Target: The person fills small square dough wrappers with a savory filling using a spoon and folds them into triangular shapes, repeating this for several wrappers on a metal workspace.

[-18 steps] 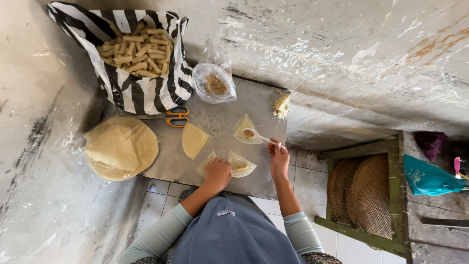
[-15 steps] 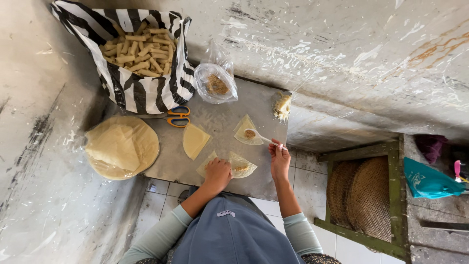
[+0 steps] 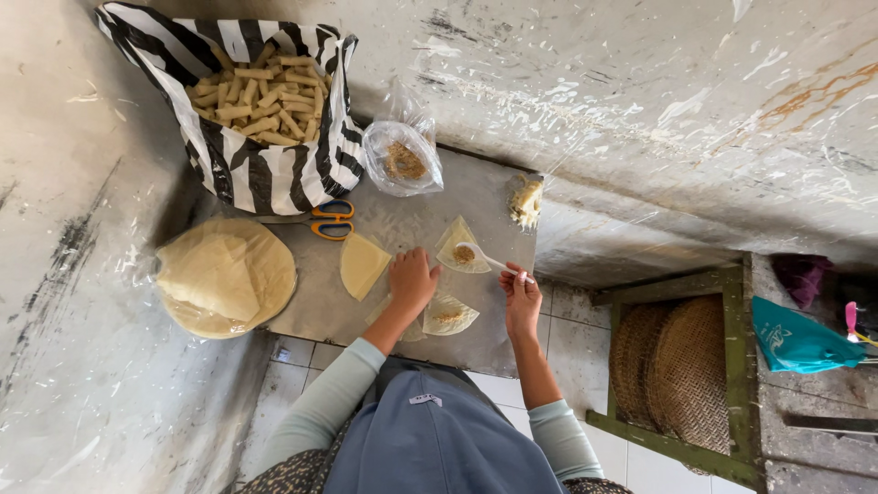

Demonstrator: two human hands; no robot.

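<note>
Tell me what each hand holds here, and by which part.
The right hand holds a white spoon by its handle end. The left hand grips nothing, resting flat on a filled dough wrapper.

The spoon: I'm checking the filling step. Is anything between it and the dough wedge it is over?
Nothing visible. The right hand holds the white spoon, whose tip sits right at the filling on the far dough wedge. The left hand rests on the nearer dough piece, off to the side.

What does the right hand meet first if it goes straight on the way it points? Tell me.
The right hand holds a white spoon aimed up and left. Straight on, it likely meets the dough wedge with filling first, where the spoon's tip already seems to rest; depth is unclear.
</note>
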